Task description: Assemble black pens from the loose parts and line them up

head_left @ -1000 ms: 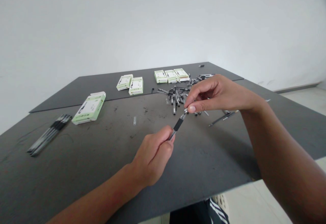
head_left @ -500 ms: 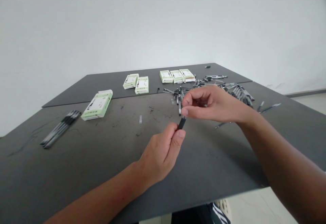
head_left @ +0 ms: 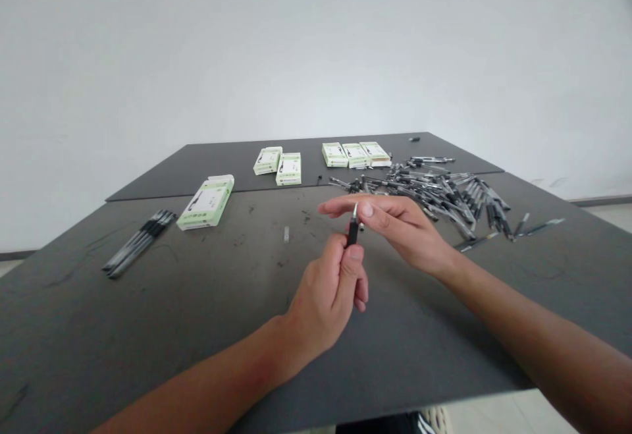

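Gripping pen [head_left: 352, 231]: left hand [head_left: 326, 292]; right fingers [head_left: 338, 204] outstretched.

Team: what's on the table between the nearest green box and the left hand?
A small clear piece and some dark marks; the head view shows it.

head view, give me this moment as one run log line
left hand: holds black-grip pen, metal tip uncapped | right hand: fingers stretched near tip, contact unclear | pen pile: beyond right hand
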A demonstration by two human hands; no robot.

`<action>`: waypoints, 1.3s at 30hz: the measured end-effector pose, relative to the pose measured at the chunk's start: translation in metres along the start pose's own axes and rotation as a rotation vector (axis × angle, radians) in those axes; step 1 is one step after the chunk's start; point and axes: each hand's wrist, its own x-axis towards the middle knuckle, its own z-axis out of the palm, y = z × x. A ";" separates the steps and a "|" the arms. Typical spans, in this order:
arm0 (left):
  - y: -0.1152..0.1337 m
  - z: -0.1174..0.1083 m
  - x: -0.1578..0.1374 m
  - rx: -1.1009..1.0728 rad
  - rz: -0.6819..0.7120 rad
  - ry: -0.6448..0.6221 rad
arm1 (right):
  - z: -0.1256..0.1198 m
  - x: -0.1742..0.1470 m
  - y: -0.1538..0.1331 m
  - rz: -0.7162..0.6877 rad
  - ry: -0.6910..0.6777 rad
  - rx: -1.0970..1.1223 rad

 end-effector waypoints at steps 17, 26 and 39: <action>-0.001 0.000 0.002 0.019 0.004 0.081 | 0.017 -0.001 0.005 0.178 0.032 0.352; -0.004 -0.001 0.003 0.027 0.010 0.060 | 0.017 0.005 0.011 0.142 0.216 0.283; -0.003 0.000 0.004 -0.004 -0.003 0.098 | 0.010 0.003 0.013 0.122 0.136 0.209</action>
